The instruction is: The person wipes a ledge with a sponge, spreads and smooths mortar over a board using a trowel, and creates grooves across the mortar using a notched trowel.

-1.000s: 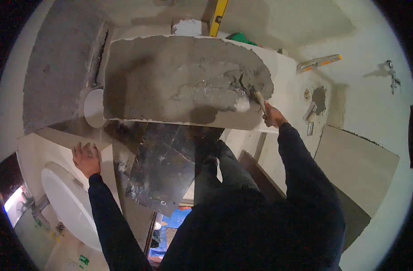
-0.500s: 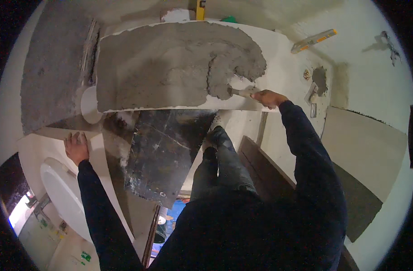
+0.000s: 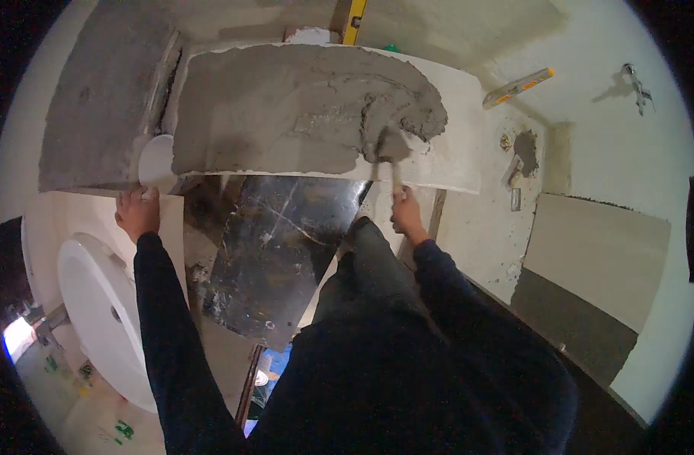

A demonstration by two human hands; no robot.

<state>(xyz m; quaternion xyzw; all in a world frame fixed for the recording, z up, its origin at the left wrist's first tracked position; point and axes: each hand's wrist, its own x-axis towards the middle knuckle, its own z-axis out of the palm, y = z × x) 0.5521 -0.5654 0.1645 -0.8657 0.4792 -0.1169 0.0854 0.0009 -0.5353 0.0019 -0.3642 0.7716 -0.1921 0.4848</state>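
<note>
With pale walls (image 3: pixel 590 163) standing around, the person's right hand (image 3: pixel 409 214) is gripping a trowel (image 3: pixel 394 145) pointing ahead at wet gray mud (image 3: pixel 267 114), probably for keeping clean, while the left hand (image 3: pixel 139 212), well apart, is resting loosely on the counter (image 3: pixel 97 211), maybe for balance.

No lettering, label, number or sign can be read anywhere in the view. The small green patches (image 3: pixel 124 430) at the near left are too small and blurred to tell whether they carry print, and the same holds for the yellow level (image 3: pixel 354 23) standing at the far side and the grey-and-yellow level (image 3: pixel 518 89) at the far right, whose faces show only blocks of colour at this size.
</note>
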